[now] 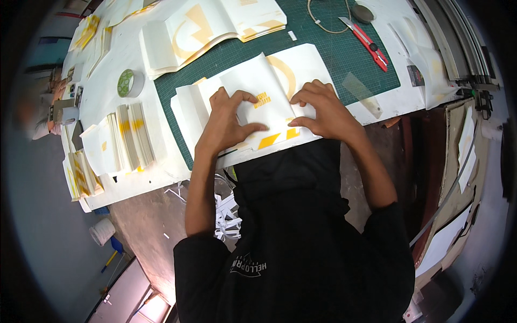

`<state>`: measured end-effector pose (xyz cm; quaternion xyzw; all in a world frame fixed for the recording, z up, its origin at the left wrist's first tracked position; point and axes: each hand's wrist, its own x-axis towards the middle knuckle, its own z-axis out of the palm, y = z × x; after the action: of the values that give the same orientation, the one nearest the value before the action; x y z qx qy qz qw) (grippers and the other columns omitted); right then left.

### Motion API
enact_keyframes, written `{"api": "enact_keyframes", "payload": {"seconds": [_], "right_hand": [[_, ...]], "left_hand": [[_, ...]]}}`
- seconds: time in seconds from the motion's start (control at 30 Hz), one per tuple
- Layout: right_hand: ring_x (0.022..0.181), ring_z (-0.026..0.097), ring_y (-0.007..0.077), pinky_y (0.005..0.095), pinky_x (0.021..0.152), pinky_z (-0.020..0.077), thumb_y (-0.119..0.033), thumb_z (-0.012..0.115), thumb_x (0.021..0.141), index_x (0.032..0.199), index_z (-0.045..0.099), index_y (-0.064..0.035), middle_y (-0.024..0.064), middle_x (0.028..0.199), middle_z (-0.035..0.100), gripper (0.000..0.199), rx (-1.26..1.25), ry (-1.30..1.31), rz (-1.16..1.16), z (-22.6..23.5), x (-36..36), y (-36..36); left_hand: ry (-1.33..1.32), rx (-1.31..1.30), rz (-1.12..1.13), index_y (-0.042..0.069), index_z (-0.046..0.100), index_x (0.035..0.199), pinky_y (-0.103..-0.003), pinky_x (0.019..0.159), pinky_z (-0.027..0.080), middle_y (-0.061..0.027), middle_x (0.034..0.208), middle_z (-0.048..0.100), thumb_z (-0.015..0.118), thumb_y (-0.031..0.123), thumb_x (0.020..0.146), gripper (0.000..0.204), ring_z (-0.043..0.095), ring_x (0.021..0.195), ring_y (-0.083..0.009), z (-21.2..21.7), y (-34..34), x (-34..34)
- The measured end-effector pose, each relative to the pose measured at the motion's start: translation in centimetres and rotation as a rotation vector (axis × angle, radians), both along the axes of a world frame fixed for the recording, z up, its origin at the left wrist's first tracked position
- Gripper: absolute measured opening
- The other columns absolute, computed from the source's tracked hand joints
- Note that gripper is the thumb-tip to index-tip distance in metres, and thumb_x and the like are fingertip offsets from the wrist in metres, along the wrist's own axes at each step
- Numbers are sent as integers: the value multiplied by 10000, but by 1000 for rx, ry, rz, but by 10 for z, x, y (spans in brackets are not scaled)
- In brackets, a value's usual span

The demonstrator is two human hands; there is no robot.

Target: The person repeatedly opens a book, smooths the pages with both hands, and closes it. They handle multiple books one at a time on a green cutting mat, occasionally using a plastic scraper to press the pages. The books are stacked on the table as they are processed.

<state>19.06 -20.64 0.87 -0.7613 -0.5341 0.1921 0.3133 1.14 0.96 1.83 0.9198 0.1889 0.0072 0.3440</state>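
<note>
A white folded paper sheet (258,78) with yellow print lies in front of me over the green cutting mat (334,59) and the table's near edge. It seems to be a paper bag blank; creased panels show on its left. My left hand (229,118) rests on it, thumb and fingers apart. Opposite, my right hand (323,113) touches the sheet around its raised right fold, with fingers curled and the thumb spread away from them. Neither hand visibly grips anything. Beyond the sheet lies a stack of similar printed sheets (210,32).
A red utility knife (369,46) lies at the mat's right, near a clear strip (361,96). A tape roll (131,83) and folded paper bundles (129,137) occupy the white table's left side. Paper offcuts (226,218) lie on the floor below.
</note>
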Motion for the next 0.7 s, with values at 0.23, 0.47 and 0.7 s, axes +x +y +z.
{"api": "enact_keyframes", "payload": {"seconds": [0.23,0.47,0.7], "right_hand": [[1048,600,259,401,977,434,-252,940,771,1105,730,-73,73,1019,647,433,-44,4,-14,0,-2,0],[1078,598,278,415,977,440,-256,933,802,1119,738,-65,95,1077,666,419,-99,9,-2,5,0,1],[1073,600,277,418,981,445,-234,930,807,1127,744,-59,99,1091,673,409,-146,-3,-33,7,-4,4]], "left_hand": [[57,-3,-148,111,636,1313,-460,1089,371,-179,1104,557,1050,423,573,904,473,1157,-365,4,12,-5],[21,-5,-173,110,628,1299,-465,1119,345,-185,1099,554,1048,436,569,903,467,1159,-363,1,13,-6],[-28,152,-109,126,600,1379,-520,1180,301,-213,1242,476,1056,460,513,1034,424,1313,-425,1,14,-9]]}}
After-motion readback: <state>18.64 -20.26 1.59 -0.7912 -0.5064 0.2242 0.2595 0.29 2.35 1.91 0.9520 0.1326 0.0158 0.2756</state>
